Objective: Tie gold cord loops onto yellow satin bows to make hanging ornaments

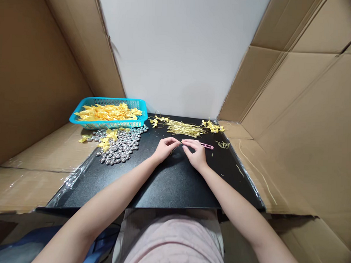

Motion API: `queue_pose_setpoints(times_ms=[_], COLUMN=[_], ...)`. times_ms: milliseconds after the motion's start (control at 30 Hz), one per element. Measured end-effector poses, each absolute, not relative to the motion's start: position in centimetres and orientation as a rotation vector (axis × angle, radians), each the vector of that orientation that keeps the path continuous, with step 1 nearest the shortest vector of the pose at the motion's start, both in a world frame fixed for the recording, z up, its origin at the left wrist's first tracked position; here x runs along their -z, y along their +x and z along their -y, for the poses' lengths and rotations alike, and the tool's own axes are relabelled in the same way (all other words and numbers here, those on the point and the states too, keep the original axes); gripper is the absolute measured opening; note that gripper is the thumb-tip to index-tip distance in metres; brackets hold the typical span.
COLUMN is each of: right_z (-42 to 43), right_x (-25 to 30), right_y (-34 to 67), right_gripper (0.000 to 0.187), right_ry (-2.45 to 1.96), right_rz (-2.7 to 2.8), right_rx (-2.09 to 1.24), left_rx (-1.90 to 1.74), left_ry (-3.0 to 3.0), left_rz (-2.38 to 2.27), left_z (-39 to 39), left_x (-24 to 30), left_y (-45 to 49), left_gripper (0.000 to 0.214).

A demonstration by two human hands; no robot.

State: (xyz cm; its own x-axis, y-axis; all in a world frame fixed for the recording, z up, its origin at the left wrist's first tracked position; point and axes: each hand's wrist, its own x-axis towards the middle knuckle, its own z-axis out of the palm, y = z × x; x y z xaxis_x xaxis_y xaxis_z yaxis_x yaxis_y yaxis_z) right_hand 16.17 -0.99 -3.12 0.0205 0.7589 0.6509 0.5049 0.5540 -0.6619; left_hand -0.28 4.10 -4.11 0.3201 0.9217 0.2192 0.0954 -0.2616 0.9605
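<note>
My left hand point(164, 149) and my right hand point(195, 153) meet above the middle of the black table top point(173, 185). Thumb and fingers of both are pinched together, fingertips nearly touching. Between them runs a thin gold cord point(181, 142), and a short length of it hangs below my left fingers. Just behind my right hand lies a slim pink tool point(207, 146), partly hidden by the fingers. Past the hands is a flat pile of gold cord pieces point(184, 128). Yellow ribbon bows on cords point(213, 126) lie at its right end, with more bows point(156, 120) at its left.
At the back left stands a blue basket point(108, 124) filled with yellow ribbon pieces point(109, 112). Silver beads point(116, 151) spread in front of it, some yellow pieces point(111, 134) on top. Cord scraps point(223, 145) lie right. Cardboard walls point(304, 102) flank the table.
</note>
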Motion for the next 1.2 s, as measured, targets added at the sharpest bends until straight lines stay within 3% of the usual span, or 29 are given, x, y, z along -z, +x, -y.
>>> queue_pose_setpoints(times_ms=[1200], right_z=[0.89], right_x=[2.65], right_y=[16.66], right_gripper=[0.015], right_ry=[-1.057], right_rz=[1.695], right_rx=[-0.366], left_rx=[-0.813], left_ry=[1.729], left_rz=[-0.766], left_z=[-4.18], left_x=[3.36], left_y=[-0.83], left_gripper=[0.019])
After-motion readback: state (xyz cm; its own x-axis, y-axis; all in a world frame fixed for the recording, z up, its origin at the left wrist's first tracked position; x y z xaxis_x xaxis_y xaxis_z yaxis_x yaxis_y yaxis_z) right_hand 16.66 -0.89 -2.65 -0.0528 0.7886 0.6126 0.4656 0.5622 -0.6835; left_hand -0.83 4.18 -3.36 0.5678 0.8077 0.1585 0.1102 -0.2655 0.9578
